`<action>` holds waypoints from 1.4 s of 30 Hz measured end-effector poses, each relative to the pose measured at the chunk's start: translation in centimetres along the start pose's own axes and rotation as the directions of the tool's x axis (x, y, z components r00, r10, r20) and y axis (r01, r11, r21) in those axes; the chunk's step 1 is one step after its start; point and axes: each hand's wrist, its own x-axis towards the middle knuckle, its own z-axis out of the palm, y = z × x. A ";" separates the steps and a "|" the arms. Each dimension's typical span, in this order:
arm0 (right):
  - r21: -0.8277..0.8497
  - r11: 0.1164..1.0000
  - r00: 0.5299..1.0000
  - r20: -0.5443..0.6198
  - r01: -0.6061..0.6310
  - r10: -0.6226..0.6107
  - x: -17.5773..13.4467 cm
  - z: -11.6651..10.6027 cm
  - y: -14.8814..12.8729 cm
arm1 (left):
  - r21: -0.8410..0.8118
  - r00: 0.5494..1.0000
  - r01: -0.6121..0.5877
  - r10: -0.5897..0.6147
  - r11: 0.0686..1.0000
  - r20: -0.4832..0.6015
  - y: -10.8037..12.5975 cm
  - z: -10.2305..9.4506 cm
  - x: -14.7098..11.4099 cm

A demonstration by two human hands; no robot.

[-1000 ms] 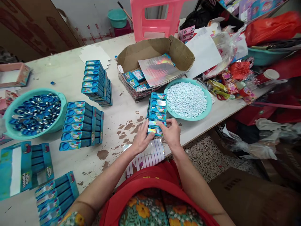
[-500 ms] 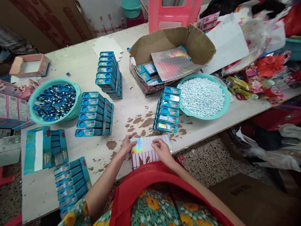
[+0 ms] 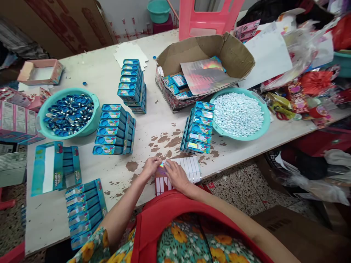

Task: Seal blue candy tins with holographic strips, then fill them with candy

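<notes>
A sheet of shiny sticker strips (image 3: 194,168) lies at the table's front edge, close to my red apron. Under it, towards me, shows a second sheet with white strips (image 3: 162,185). My left hand (image 3: 151,167) pinches the upper sheet at its left end. My right hand (image 3: 177,176) lies across the sheet, its bent fingertips closed on a strip near my left fingers. A rainbow glint shows between the two hands; the exact grip is partly hidden. Just beyond stands a row of blue candy tins (image 3: 200,128), some with shiny strips on their ends.
A turquoise basin of white candies (image 3: 238,113) stands at right, a basin of blue caps (image 3: 68,115) at left. More blue tin stacks (image 3: 113,128) stand between them. Behind is a cardboard box (image 3: 170,54). Further tins (image 3: 83,208) lie at front left.
My right hand has moved left along the sheet to beside my left hand, uncovering the sheet's right part. My left hand has shifted only slightly. The view has turned a little.
</notes>
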 end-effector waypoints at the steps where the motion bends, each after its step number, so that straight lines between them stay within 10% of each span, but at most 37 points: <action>1: -0.015 1.000 1.000 0.012 0.014 -0.013 -0.1 0.0 0.1 | 0.017 1.000 0.000 0.000 1.000 -0.005 0.0 0.1 0.1; 6: 0.041 0.998 0.994 0.093 -0.054 0.050 0.4 -1.6 -0.2 | 0.195 1.000 0.010 -0.005 0.981 -0.027 0.7 -0.2 0.0; 10: 0.280 0.936 0.976 0.015 -0.211 0.215 0.7 -5.8 -1.1 | 0.187 0.966 -0.206 0.230 0.961 -0.119 3.8 -1.1 -2.0; 16: 0.477 0.830 0.935 -0.046 -0.289 0.352 1.4 -12.0 -1.9 | -0.268 0.845 -0.261 0.354 0.927 0.401 10.0 -0.6 -4.4; 28: 0.226 0.902 0.711 -0.556 -0.368 0.430 7.3 -16.9 4.0 | 0.039 0.714 -0.662 0.615 0.748 0.336 22.1 0.9 2.4; 34: 0.301 0.863 0.635 -0.587 -0.405 0.502 9.4 -15.3 6.9 | -0.048 0.767 -0.595 0.584 0.802 0.266 20.4 4.1 6.5; 39: 0.527 0.756 0.484 -0.582 -0.387 0.653 9.5 -14.4 8.3 | 0.253 0.904 -0.425 0.421 0.869 0.070 17.5 6.8 6.4; 42: 0.653 0.674 0.490 -0.487 -0.345 0.723 9.0 -15.1 8.7 | 0.331 0.908 -0.403 0.417 0.853 0.032 16.3 6.2 5.9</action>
